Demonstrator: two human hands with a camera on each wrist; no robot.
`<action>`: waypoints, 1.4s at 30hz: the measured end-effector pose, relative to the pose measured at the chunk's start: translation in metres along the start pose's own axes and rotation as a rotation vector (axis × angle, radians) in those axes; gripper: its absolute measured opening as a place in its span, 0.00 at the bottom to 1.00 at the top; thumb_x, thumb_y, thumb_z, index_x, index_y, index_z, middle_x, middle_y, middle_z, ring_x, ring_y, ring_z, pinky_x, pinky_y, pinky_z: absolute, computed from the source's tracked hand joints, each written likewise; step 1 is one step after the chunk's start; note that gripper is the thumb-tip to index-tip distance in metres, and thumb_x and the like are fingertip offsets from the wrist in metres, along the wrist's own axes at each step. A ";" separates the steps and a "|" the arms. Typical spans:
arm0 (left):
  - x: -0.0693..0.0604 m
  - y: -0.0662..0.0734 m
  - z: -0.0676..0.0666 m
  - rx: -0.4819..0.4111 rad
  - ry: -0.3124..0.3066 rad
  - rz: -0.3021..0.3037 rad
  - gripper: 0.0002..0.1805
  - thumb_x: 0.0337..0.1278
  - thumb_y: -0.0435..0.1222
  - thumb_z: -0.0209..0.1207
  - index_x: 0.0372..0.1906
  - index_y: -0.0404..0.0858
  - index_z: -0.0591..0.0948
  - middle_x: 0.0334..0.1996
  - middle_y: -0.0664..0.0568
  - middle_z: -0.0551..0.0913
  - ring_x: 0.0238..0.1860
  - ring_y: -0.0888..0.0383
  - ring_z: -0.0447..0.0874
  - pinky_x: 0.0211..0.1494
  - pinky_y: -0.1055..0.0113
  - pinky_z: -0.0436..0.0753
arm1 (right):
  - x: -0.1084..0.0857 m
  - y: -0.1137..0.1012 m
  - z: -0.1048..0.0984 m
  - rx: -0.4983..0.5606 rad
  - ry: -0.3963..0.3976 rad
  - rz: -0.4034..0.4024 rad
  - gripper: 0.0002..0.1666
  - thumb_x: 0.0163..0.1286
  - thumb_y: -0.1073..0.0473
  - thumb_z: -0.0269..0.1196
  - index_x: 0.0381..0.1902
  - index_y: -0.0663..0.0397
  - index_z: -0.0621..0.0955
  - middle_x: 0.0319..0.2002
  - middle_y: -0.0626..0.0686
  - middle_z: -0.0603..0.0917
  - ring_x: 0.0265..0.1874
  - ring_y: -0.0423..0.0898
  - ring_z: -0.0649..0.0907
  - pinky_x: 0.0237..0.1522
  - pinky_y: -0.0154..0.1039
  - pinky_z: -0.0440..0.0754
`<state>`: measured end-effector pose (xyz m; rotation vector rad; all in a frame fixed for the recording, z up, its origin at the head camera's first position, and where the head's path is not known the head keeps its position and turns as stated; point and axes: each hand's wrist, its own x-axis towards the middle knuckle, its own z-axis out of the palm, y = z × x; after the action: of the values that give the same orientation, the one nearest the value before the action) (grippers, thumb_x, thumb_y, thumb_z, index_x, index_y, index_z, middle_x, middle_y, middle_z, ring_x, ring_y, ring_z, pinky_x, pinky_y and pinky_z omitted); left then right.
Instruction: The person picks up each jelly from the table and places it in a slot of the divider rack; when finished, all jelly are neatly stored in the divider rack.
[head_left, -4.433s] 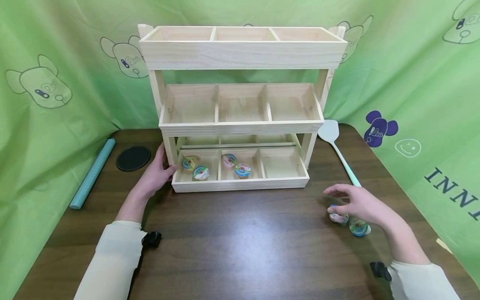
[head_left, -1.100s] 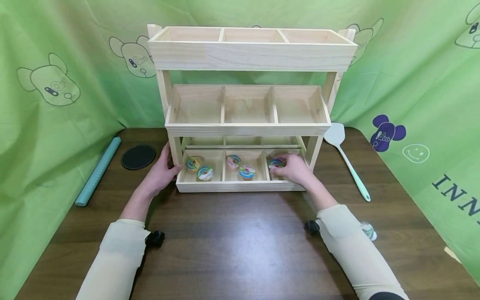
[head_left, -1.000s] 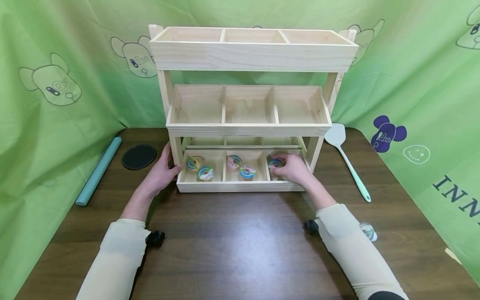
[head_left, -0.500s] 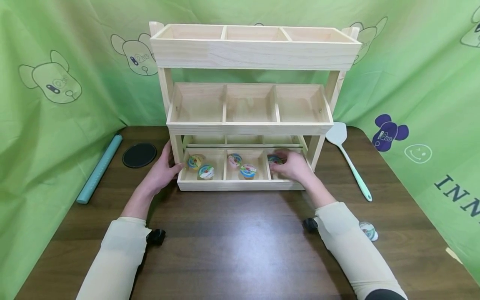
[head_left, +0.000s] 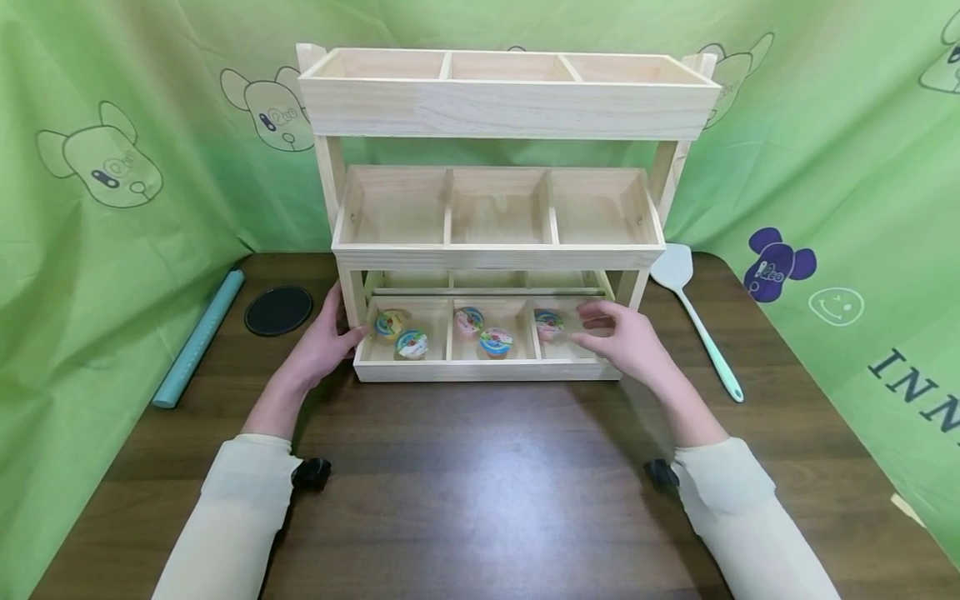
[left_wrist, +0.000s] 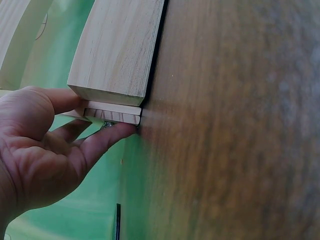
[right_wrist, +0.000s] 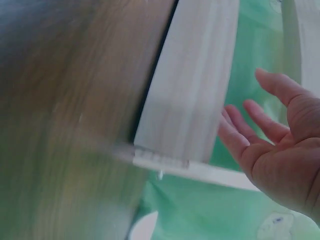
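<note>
A three-tier wooden rack (head_left: 498, 108) stands on the table, each tier split into three compartments. Its bottom tray (head_left: 487, 372) holds two small jelly cups with printed lids in the left compartment, including one jelly cup (head_left: 412, 344), and two in the middle, including a jelly cup (head_left: 496, 342). A single jelly cup (head_left: 548, 323) lies in the right compartment by the divider. My right hand (head_left: 626, 337) hovers over that compartment's right side, fingers parted, holding nothing. My left hand (head_left: 322, 340) grips the rack's lower left post (left_wrist: 112, 114) between thumb and fingers.
On the left lie a teal rod (head_left: 199, 340) and a black round disc (head_left: 278, 311). A pale spatula (head_left: 705, 333) rests right of the rack. Green printed curtain (head_left: 97, 275) surrounds the table's back and sides.
My right hand carried a jelly cup from the table's right side into the bottom right compartment, then let go and drew back rightward. The left hand stays on the rack.
</note>
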<state>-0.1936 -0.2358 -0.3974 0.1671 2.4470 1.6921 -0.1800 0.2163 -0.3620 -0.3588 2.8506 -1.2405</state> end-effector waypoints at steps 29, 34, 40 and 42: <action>-0.001 0.001 0.000 -0.024 -0.011 0.010 0.51 0.76 0.29 0.50 0.80 0.58 0.27 0.75 0.26 0.50 0.69 0.30 0.63 0.55 0.35 0.77 | -0.134 0.043 -0.071 -0.275 0.005 0.003 0.27 0.62 0.56 0.75 0.57 0.57 0.82 0.56 0.61 0.83 0.50 0.65 0.83 0.48 0.58 0.82; -0.001 0.001 0.000 -0.036 -0.024 0.032 0.51 0.76 0.28 0.50 0.80 0.58 0.27 0.76 0.28 0.48 0.70 0.30 0.60 0.56 0.35 0.76 | -0.148 0.053 -0.075 -0.315 -0.084 -0.015 0.31 0.56 0.58 0.78 0.57 0.56 0.82 0.55 0.60 0.83 0.54 0.67 0.79 0.49 0.58 0.80; -0.001 0.000 0.000 -0.019 -0.024 0.029 0.50 0.76 0.29 0.49 0.80 0.57 0.27 0.77 0.30 0.47 0.71 0.31 0.59 0.56 0.34 0.77 | -0.161 0.068 -0.070 -0.375 -0.089 -0.106 0.35 0.45 0.56 0.83 0.53 0.53 0.84 0.52 0.57 0.83 0.51 0.56 0.80 0.47 0.36 0.77; -0.001 0.000 0.000 -0.020 -0.025 0.025 0.50 0.76 0.29 0.49 0.80 0.57 0.27 0.77 0.29 0.47 0.71 0.31 0.59 0.56 0.34 0.77 | -0.163 0.071 -0.070 -0.402 -0.082 -0.127 0.36 0.42 0.55 0.84 0.52 0.52 0.84 0.52 0.57 0.84 0.49 0.53 0.80 0.46 0.36 0.77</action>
<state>-0.1927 -0.2357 -0.3978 0.2161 2.4187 1.7136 -0.0429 0.3488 -0.3786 -0.5888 3.0305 -0.6342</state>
